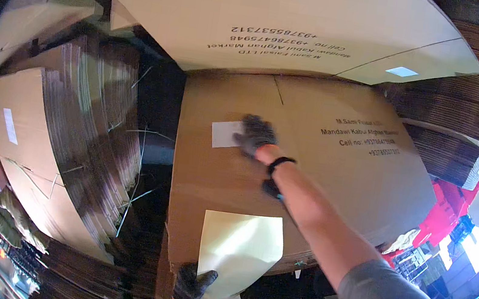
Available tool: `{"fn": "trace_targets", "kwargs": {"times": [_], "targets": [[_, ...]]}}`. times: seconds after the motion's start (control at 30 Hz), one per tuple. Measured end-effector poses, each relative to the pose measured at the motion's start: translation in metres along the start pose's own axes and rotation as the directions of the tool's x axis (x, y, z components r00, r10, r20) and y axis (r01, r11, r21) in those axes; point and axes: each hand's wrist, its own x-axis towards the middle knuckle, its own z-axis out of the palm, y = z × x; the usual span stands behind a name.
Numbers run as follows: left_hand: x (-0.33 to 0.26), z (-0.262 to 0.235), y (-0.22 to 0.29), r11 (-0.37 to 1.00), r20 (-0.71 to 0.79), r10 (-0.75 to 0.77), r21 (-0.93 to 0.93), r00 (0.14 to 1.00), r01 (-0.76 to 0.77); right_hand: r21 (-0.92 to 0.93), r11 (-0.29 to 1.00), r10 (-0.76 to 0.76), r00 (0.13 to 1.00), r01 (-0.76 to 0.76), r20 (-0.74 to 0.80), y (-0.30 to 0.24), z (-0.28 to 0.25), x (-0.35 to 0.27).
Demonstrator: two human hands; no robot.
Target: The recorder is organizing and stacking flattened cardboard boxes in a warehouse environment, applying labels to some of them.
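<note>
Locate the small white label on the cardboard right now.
In the head view, the white label lies on the flat cardboard sheet, left of centre, under the fingertips of the gloved right hand.

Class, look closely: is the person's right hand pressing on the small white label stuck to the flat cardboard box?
Yes, the gloved right hand lies flat on the cardboard box, its fingers covering the white label's right edge.

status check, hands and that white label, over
Right hand gloved, pressing white label onto flat cardboard box. Left hand gripping pale yellow sheet. Nothing in the way.
</note>
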Motion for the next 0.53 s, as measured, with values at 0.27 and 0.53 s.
{"fn": "trace_targets", "kwargs": {"times": [0.27, 0.53], "targets": [[-0.004, -0.012, 0.009, 0.831, -0.051, 0.555, 0.009, 0.83, -0.555, -0.235, 0.965, -0.007, 0.913, 0.113, 0.409, 0.084, -0.155, -0.199], [-0.081, -0.009, 0.136, 0.631, -0.178, 0.776, 0.206, 0.606, -0.748, 0.002, 0.998, 0.045, 0.775, -0.06, 0.63, 0.049, -0.171, -0.258]]}}
